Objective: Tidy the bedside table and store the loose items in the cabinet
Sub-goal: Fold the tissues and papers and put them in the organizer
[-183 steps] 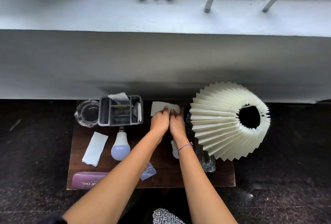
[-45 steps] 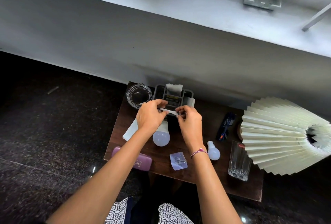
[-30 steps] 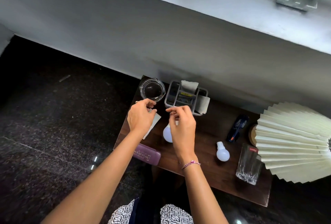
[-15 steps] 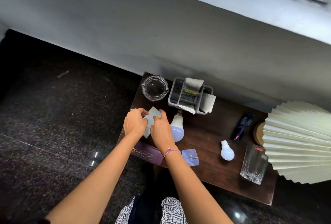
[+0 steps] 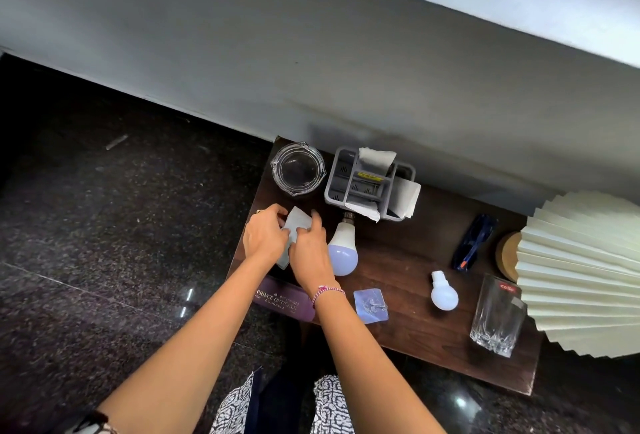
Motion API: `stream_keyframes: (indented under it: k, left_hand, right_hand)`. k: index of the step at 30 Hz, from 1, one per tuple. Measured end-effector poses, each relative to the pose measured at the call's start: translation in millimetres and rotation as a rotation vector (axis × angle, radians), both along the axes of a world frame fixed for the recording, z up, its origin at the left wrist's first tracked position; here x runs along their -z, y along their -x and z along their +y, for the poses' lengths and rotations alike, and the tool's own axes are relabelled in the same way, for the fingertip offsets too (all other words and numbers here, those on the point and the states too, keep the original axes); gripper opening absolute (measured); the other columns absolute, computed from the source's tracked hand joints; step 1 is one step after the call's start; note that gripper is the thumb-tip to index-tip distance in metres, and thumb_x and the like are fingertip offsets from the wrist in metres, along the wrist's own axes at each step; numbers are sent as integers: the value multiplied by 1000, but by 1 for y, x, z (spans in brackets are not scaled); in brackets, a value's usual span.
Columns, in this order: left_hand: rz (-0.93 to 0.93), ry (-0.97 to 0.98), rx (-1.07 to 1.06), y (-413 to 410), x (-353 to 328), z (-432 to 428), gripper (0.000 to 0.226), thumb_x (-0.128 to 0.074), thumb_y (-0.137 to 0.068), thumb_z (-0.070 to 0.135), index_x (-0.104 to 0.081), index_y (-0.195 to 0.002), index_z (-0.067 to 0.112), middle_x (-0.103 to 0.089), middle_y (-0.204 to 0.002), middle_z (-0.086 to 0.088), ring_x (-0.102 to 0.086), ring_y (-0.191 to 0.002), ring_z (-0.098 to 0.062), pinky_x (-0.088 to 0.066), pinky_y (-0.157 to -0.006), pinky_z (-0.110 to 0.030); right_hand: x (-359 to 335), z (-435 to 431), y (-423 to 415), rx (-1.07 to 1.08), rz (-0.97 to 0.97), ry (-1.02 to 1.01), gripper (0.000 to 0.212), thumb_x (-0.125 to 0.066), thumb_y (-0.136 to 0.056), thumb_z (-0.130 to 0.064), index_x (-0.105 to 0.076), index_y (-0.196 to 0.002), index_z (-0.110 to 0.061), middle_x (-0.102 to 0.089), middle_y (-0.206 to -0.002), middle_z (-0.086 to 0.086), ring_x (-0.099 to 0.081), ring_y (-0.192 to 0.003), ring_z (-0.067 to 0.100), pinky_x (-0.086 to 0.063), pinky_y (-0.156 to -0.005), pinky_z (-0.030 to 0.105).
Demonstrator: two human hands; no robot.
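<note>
A patterned black-and-white garment (image 5: 330, 406) shows nearest, at the bottom edge. From there two bare forearms reach forward over the near-left corner of the dark wooden bench (image 5: 408, 260). A purple spectacle case (image 5: 282, 298) lies along the near edge, partly under the right wrist, which wears a pink-and-white thread bracelet (image 5: 328, 290). To its right come a clear square hook packet (image 5: 370, 305), a small white bulb (image 5: 444, 295) on its side, and an upright cut-glass tumbler (image 5: 497, 321) near the right end.

Further in, the left hand (image 5: 263, 239) and right hand (image 5: 310, 255) meet on a white paper (image 5: 297, 220) at the bench's left side. Each grip is closed on it. The left hand's curled fingers pinch its left edge, and the right hand's thumb and fingers pinch its right side. I cannot tell whether the paper is lifted off the wood. A large white bulb (image 5: 343, 250) lies just beside the right hand, its cap pointing away. Further right lie blue glasses (image 5: 472, 243). A pleated cream lampshade (image 5: 585, 270) overhangs the right end and hides most of a round wooden base (image 5: 506, 253).

At the back, close to the grey wall (image 5: 242, 52), stand a glass ashtray (image 5: 298, 170) and a grey organiser (image 5: 341, 179) with folded papers tucked into its compartments.
</note>
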State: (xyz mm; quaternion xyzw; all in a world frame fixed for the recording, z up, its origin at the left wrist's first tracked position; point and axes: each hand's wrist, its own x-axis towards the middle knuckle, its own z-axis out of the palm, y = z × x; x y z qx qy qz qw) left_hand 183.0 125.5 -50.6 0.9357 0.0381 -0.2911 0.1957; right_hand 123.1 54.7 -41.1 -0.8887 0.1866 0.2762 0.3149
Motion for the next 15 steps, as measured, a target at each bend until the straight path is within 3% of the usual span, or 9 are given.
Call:
stream_keyframes:
  k: [5, 8, 10, 12, 15]
  left_hand:
    - [28, -27, -34, -2, 0, -6, 27, -71, -78, 23, -62, -103, 23, -68, -85, 4, -64, -90, -18, -51, -78, -35]
    - [43, -51, -46, -1, -4, -8, 15, -69, -80, 24, -66, -95, 23, -69, -87, 2, -64, -91, -19, -48, -75, -32]
    - [53, -63, -60, -2, -8, -8, 9, -68, -81, 25, -67, -89, 24, -70, -91, 1, -64, -92, -20, -49, -76, -31]
    - [41, -65, -80, -1, -14, -11, 7, -68, -80, 26, -68, -87, 24, -70, -91, 1, -64, -92, -20, -52, -77, -31]
    - [-18, -39, -130, 2, -29, -19, 9, -70, -79, 30, -68, -86, 25, -69, -89, 3, -64, -88, -17, -51, -71, -30]
  right_hand:
    - [3, -6, -5, 51, -33, -55, 33, -43, -92, 0, -48, -124, 3, -22, -147, 17, -39, -122, 30, -38, -104, 33]
    - [0, -10, -5, 95, -47, -134, 36, -34, -97, -7, -39, -133, -5, -33, -140, 12, -43, -102, 15, -39, -87, 25]
    - [-3, -12, -3, 86, -101, -115, 38, -33, -97, -9, -36, -136, -9, -36, -139, 10, -47, -100, 15, -39, -84, 24]
    - [-12, -12, 0, 175, -102, -176, 35, -39, -95, -5, -46, -129, -4, -35, -138, 11, -52, -106, 23, -43, -91, 26]
    - [-26, -14, 5, 428, -195, -238, 27, -42, -94, -6, -57, -116, -4, -44, -122, 9, -56, -94, 19, -44, -80, 21]
